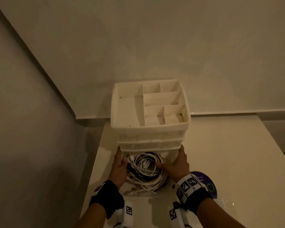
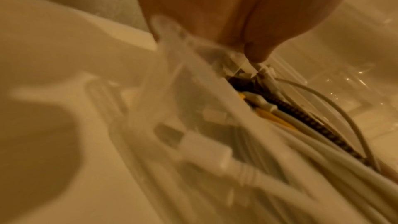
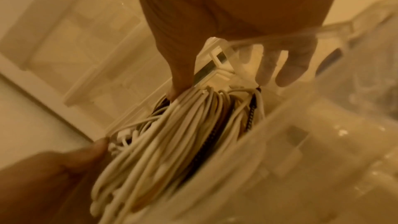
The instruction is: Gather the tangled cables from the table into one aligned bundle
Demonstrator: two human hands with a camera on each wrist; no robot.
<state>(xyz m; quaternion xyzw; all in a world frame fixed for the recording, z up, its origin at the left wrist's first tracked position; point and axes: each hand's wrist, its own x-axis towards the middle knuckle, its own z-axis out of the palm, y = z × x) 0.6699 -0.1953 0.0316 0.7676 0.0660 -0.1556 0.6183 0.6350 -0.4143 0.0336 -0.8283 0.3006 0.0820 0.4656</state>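
While I am steadying the clear drawer point(image 1: 171, 157) with both hands, the coiled cables point(image 1: 146, 168) are lying inside it, not on the table point(image 1: 220, 153). My left hand point(image 1: 120, 167) and right hand point(image 1: 178, 163) are gripping its side walls, thumbs resting on the coil. I am judging an even, level pull safest, keeping loops from snagging the organizer point(image 1: 150, 112) above.

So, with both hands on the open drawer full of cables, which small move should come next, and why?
Probably lift the coiled cables out onto the table. They lie inside the drawer, which both the left hand and right hand grip by its sides.
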